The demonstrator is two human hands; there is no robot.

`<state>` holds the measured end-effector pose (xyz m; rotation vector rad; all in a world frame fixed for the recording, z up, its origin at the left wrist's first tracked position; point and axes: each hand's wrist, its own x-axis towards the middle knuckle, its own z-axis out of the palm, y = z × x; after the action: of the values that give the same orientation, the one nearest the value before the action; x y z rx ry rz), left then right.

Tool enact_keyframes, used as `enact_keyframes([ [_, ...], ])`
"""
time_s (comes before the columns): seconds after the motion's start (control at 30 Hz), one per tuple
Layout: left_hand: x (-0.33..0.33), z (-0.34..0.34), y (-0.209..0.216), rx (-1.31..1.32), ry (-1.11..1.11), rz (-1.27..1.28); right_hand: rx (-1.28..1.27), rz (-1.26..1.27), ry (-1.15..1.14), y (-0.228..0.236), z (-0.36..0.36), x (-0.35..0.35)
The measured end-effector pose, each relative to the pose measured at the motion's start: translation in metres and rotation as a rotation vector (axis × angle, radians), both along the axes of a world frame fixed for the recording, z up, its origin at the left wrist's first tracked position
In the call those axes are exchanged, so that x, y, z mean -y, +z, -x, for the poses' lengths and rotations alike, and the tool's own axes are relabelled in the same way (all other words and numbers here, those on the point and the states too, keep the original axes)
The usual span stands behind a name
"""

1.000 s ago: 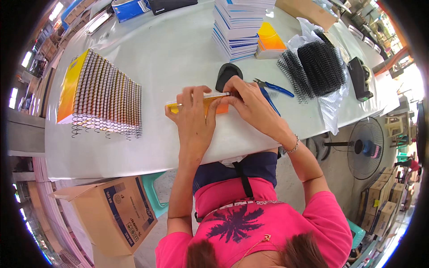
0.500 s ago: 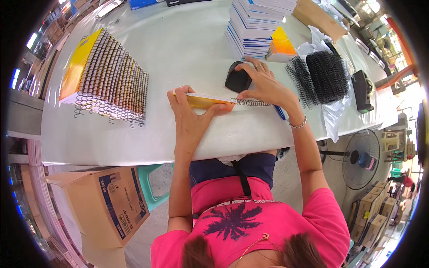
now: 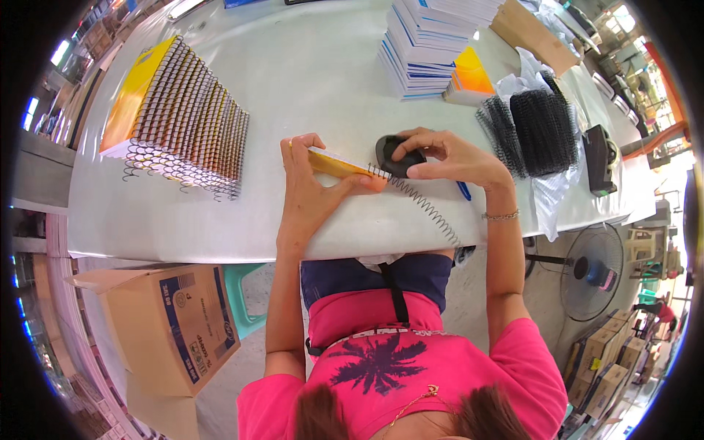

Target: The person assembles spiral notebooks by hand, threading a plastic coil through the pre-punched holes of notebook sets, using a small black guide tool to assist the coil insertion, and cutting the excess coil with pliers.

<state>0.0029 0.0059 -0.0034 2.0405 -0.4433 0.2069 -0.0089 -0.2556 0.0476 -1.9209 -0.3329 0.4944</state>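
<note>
Pinched upright in my left hand is a yellow-orange notebook, its edge with the holes facing up. A dark spiral coil is threaded into the notebook's right end. Its long loose tail slants down over the table to the front edge. My right hand is closed round a black rounded block, which is against or just beside the coil where it enters the notebook. The block's exact kind does not show, and my fingers hide part of it.
Finished-looking coiled notebooks stand stacked at the left. White books and a yellow-orange pile stand at the back. Bundled black coils lie right, beside a black hole-punch-like tool. A blue pen-like item lies near my right wrist.
My right hand has let go of the coil and taken hold of the black block, bringing it to the notebook's right end. The coil's tail has swung down toward the table's front edge.
</note>
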Motion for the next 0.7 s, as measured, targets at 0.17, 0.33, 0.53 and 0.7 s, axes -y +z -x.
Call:
enact_keyframes([
  [0.17,-0.001,-0.006,0.002,0.011,-0.021,-0.010,0.150,0.270,-0.084,0.005,0.004,-0.007],
  [0.33,0.001,-0.004,-0.004,-0.013,-0.058,0.034,0.421,0.490,-0.429,-0.030,0.015,-0.010],
  [0.53,0.003,-0.007,-0.015,-0.059,-0.061,0.206,-0.066,-0.407,-0.130,-0.010,0.016,0.014],
  [0.7,0.002,-0.005,-0.016,-0.183,-0.118,0.267,0.098,0.111,-0.142,-0.002,0.005,0.002],
])
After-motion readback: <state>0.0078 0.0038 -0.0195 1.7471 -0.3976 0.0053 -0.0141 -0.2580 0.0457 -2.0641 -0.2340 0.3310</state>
